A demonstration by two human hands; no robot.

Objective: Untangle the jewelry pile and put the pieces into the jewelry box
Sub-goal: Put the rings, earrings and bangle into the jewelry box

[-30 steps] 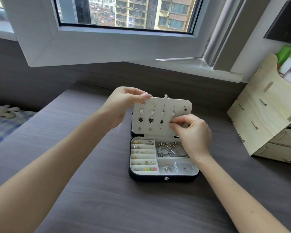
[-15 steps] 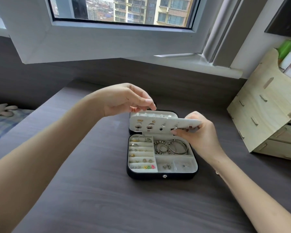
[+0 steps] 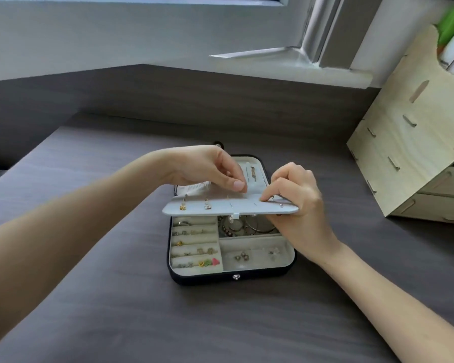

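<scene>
Our right hand (image 3: 299,200) clamps the earring panel (image 3: 220,206) at 3 o'clock to hold it level over the jewelry box (image 3: 202,277) — our left hand (image 3: 207,166) pinches near 12, on what we cannot tell

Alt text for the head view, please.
A white earring panel is held nearly flat over an open jewelry box on a desk: the right hand pinches its right edge, the left hand touches its top. The box holds rings and studs; a wooden drawer unit stands to its right.
</scene>
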